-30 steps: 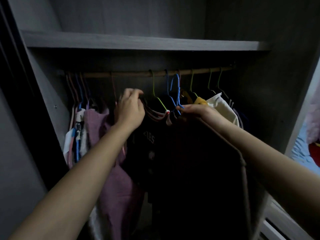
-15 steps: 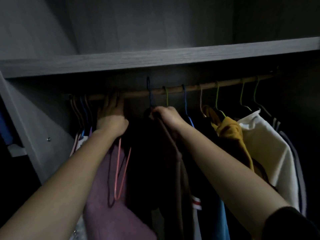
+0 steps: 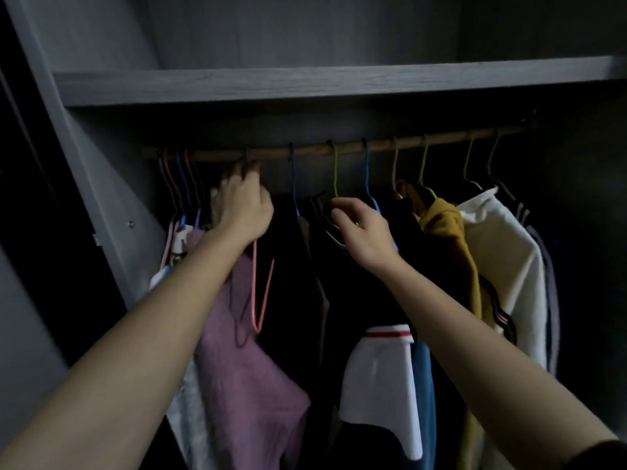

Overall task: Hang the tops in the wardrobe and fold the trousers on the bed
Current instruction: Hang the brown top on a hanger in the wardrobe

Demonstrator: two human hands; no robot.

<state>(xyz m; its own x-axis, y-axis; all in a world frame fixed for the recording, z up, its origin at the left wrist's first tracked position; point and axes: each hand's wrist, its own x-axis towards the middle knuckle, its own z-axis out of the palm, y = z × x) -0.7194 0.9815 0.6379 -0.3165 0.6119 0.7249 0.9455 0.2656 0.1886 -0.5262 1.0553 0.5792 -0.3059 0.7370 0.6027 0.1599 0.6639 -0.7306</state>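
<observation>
Under the wardrobe shelf [image 3: 339, 83], both hands are up at the rail [image 3: 380, 144], partway through hanging the tops.
The left hand [image 3: 242, 206] is curled tight round the neck of a pink hanger [image 3: 263, 293] that dangles, seemingly bare, below it. The right hand [image 3: 364, 232] lays bent fingers on the collar of a dark top [image 3: 320, 213] hung mid-rail; it is too dim to tell whether it grips. The next move is probably to lift that hanger free for another top.

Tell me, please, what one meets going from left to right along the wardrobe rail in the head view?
Bunched pink and blue wire hangers → left hand gripping a pink wire hanger → right hand at the collar of a dark top → mustard-yellow top → cream-white top → grey garment.
</observation>
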